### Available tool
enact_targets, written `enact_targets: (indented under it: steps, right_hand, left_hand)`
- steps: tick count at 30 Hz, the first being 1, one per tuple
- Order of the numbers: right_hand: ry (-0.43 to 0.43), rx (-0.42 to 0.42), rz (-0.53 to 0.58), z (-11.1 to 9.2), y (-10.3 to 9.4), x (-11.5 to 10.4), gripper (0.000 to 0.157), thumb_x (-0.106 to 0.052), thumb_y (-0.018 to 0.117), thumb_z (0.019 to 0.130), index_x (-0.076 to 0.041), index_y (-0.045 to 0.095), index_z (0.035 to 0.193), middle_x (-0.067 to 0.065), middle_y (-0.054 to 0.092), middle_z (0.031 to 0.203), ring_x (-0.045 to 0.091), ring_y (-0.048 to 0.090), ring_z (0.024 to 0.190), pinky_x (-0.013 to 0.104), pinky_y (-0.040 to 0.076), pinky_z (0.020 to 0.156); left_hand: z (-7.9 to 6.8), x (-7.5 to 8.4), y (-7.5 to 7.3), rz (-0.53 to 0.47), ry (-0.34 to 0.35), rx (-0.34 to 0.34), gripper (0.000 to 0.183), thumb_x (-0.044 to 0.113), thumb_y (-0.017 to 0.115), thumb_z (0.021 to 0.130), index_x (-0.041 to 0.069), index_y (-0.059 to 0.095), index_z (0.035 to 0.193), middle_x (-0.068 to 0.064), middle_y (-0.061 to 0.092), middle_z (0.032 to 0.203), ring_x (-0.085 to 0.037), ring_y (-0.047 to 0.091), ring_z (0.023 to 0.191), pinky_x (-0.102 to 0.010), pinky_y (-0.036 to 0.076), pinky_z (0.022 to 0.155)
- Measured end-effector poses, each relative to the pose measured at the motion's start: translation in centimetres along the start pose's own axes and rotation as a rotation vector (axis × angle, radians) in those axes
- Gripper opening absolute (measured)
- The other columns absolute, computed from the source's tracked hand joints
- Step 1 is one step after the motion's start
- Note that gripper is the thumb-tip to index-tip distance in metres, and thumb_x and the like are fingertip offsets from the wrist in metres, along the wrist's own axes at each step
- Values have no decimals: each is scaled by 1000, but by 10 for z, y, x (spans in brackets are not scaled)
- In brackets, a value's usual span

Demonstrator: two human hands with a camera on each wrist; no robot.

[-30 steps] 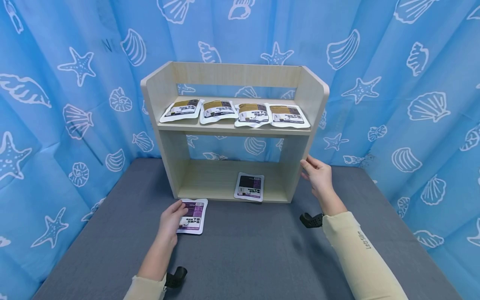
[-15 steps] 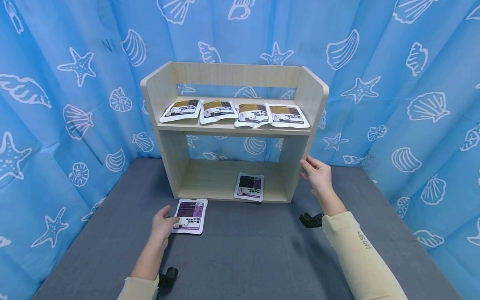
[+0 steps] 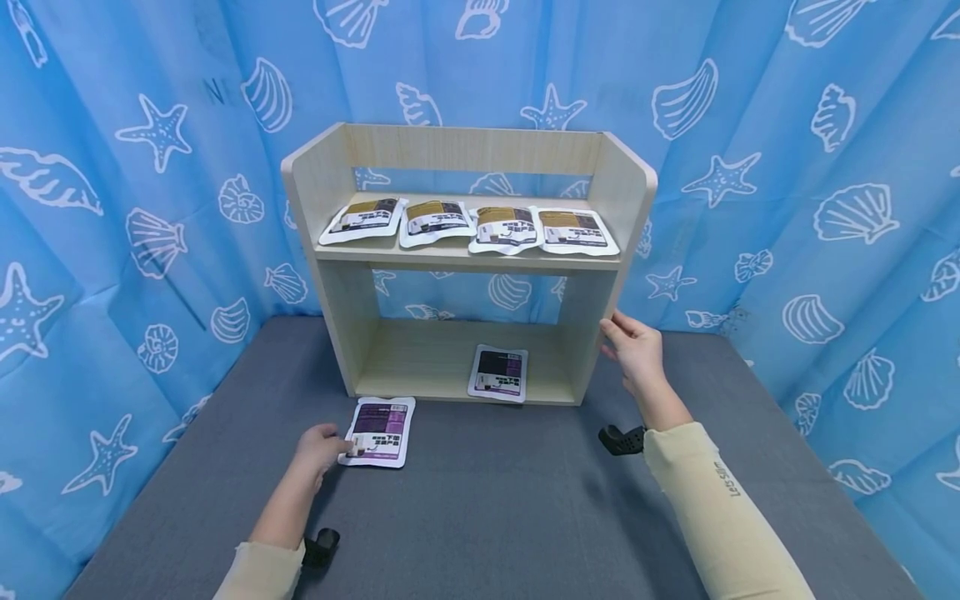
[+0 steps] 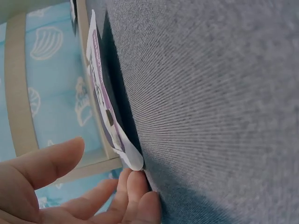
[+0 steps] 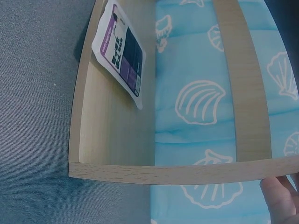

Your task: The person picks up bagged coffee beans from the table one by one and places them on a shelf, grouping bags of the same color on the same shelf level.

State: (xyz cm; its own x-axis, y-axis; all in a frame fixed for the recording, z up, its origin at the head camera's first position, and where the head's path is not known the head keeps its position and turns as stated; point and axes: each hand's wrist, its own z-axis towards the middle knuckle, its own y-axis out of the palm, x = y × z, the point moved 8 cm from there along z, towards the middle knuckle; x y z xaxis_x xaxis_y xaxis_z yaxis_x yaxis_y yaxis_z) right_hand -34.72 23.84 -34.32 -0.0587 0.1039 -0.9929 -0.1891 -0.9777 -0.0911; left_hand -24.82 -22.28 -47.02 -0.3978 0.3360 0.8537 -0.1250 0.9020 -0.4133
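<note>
My left hand (image 3: 318, 450) is at the lower left corner of a white-edged purple pouch (image 3: 382, 429), just in front of the wooden shelf unit (image 3: 472, 150). In the left wrist view, fingertips (image 4: 136, 179) touch the white corner of that pouch (image 4: 100, 88) from below, while the thumb (image 4: 60, 161) stands well apart. A dark gap shows under part of the pouch. My right hand (image 3: 641, 354) rests against the outer right side of the shelf unit, near the front edge. A second purple pouch (image 3: 498, 373) lies on the lower board, right of its middle.
Across the upper board lies a row of gold-and-white pouches (image 3: 435, 221). The shelf unit stands on a grey cloth-covered table (image 3: 495, 508), with a blue shell-patterned curtain (image 3: 750, 108) behind and at the sides.
My left hand has shifted left and down, from gripping the pouch's left side to touching its lower left corner. The pouch has hardly moved. My right hand stays against the shelf unit.
</note>
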Motion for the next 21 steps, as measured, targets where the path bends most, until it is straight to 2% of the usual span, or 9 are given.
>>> enact_targets:
  steps: [4,11,16,19,21]
  right_hand:
    - [5,1,2,0,0,0,46,-22,53,101,-6,44,144,15,45,145,26,48,130,43,44,101]
    - [6,0,0,0,0,0,46,-21,53,101,-7,44,144,15,45,145,24,49,128,42,45,100]
    - [9,2,-1,0,0,1,46,-22,54,101,-7,44,144,15,45,146,24,50,128,42,45,100]
    - [8,5,3,0,0,1,46,-22,53,101,-7,44,144,14,45,146,25,49,129,42,45,100]
    - [7,9,3,0,0,1,46,-22,53,101,-7,45,144,14,46,145,26,48,129,42,45,100]
  left_hand:
    - [0,-2,1,16,-49,-23,51,1,52,94,-19,33,138,-40,34,138,-52,35,129,-61,30,107]
    - [5,-6,4,-59,-109,-49,51,3,53,96,-15,34,140,-35,37,139,-47,43,124,-55,41,95]
    - [7,-7,5,-162,-139,-44,57,1,56,95,-14,31,143,-33,38,140,-38,51,114,-38,53,82]
    - [6,-5,8,-223,-143,-44,58,-5,57,92,-16,30,142,-34,41,136,-27,57,97,-28,56,70]
    - [5,-4,9,-267,-143,-50,56,-9,57,91,-18,32,140,-34,45,132,-21,59,88,-26,57,68]
